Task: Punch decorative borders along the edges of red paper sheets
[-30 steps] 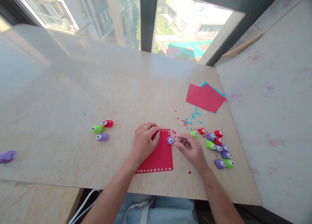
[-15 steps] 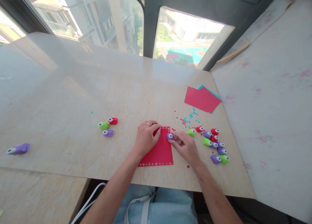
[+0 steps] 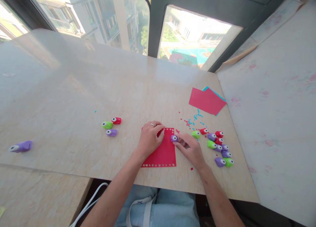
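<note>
A sheet of red paper point(image 3: 160, 154) lies on the table in front of me, with small shapes punched along its top and bottom edges. My left hand point(image 3: 151, 139) rests on its left part, fingers curled and thumb bent, pressing the sheet near the top edge. At the sheet's right edge, my right hand point(image 3: 191, 149) grips a small purple craft punch point(image 3: 174, 138) between thumb and fingers. The punch has a white top with a dark star and overlaps the paper's edge. Its slot is hidden.
Several red, green and purple punches point(image 3: 218, 140) cluster at the right. Another group, including a green punch point(image 3: 107, 125), stands left, and a larger purple punch point(image 3: 21, 146) farther left. Red and blue paper bits point(image 3: 194, 121) lie below spare red sheets point(image 3: 207, 101). A floral wall point(image 3: 276, 121) borders the right.
The view has shifted slightly, so everything appears a little farther right. Both hands keep their places on the red paper, and the purple punch stays at its right edge.
</note>
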Demonstrator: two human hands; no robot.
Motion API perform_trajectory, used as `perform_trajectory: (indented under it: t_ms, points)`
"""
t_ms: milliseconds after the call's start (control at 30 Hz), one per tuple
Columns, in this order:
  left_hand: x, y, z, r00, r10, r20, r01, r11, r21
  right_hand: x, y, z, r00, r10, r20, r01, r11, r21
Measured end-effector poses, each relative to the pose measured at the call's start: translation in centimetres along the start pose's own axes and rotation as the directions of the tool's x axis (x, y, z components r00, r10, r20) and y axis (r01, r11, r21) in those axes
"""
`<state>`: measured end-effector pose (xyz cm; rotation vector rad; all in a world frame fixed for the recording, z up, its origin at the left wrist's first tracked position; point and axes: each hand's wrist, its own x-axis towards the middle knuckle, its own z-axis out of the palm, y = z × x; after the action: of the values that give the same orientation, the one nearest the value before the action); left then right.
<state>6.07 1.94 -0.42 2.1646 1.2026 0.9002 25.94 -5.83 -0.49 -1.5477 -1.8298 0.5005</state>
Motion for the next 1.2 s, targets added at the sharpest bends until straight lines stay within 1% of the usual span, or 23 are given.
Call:
perform_trajectory:
  t_ms: [300,500,767,933,1200]
  points:
    - [0.01,-0.02,0.02,1.000,0.004,0.004,-0.004,1.000,0.006,0.10,-0.09,-0.11,1.000,-0.003,-0.010,0.003,1.000,0.014]
    - [0.05,0.00,0.00,1.000,0.006,0.004,-0.006,1.000,0.013,0.08,-0.01,-0.12,1.000,-0.027,-0.012,0.027,1.000,0.013]
    - [-0.03,-0.10,0.11,1.000,0.004,0.001,-0.004,1.000,0.009,0.00,0.12,-0.17,1.000,-0.020,-0.009,0.020,0.999,0.037]
    - [-0.01,-0.03,0.04,1.000,0.000,0.004,0.000,1.000,0.009,0.09,-0.14,-0.28,1.000,-0.002,0.002,0.002,0.999,0.034]
    - [0.04,-0.02,0.04,1.000,-0.002,0.003,0.002,1.000,0.017,0.05,-0.17,-0.28,0.998,0.055,0.011,-0.056,0.995,0.081]
